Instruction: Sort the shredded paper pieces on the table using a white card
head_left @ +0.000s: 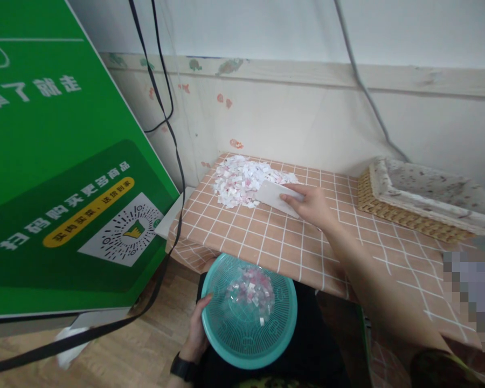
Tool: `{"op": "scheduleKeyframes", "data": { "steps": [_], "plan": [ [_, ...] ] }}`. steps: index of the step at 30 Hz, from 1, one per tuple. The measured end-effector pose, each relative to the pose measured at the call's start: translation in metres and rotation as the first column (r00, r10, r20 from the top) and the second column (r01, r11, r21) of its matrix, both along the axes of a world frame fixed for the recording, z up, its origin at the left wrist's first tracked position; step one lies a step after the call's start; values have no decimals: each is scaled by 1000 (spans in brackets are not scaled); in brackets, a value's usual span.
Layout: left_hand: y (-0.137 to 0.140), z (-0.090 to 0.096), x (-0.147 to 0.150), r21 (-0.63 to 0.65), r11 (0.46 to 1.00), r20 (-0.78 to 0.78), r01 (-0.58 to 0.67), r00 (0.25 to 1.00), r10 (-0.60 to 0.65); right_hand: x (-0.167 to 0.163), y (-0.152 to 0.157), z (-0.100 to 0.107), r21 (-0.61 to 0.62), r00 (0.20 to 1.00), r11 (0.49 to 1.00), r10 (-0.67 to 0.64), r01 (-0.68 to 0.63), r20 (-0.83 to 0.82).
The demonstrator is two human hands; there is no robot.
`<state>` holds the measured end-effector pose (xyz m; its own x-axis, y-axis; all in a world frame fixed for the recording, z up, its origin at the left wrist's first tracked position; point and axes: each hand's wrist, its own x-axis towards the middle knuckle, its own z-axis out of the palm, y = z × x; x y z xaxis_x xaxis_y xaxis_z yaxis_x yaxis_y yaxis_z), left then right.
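My right hand grips a flat white card-like scraper over the tabletop. The scraper's far end touches or overlaps the near right edge of a heap of white and pinkish paper scraps. Below the table's front edge, my left hand is closed on the left rim of a round teal plastic basket with slotted sides. Inside the basket lie some loose paper scraps, on what looks like clear plastic. The left thumb shows over the rim; its other fingers are mostly hidden.
A brown checked cloth covers the table, which stands against the wall. On its right sits a lined wicker basket. A large green printed panel stands at left. A black strap hangs in front of it and the table corner.
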<state>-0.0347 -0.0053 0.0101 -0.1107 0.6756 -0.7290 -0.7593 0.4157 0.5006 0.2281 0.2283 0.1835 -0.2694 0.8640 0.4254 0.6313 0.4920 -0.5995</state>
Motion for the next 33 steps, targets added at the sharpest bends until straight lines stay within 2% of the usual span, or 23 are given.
{"op": "scheduleKeyframes", "data": {
  "steps": [5, 9, 19, 26, 29, 33],
  "plan": [
    [-1, -2, 0, 14, 1000, -9, -18, 1000, 18, -3, -1, -3, 16, 997, 1000, 20, -21, 80],
    [-1, -2, -1, 30, 1000, -13, -4, 1000, 4, -2, -2, 1, -8, 997, 998, 60, -60, 58],
    [-2, -6, -2, 44, 999, 0, -9, 1000, 9, -1, -1, 1, 19, 993, 1000, -16, 14, 120],
    [-2, -9, -2, 56, 998, 6, -11, 1000, 11, 1, 0, 0, -17, 996, 999, 36, -35, 85],
    [-2, -11, -3, 61, 998, 12, -7, 1000, 6, -1, 1, -3, 9, 999, 1000, 23, -23, 44],
    [-2, -12, -4, 51, 999, 27, -4, 1000, 3, -8, 2, -8, 43, 995, 996, 81, -83, 49]
  ]
}}
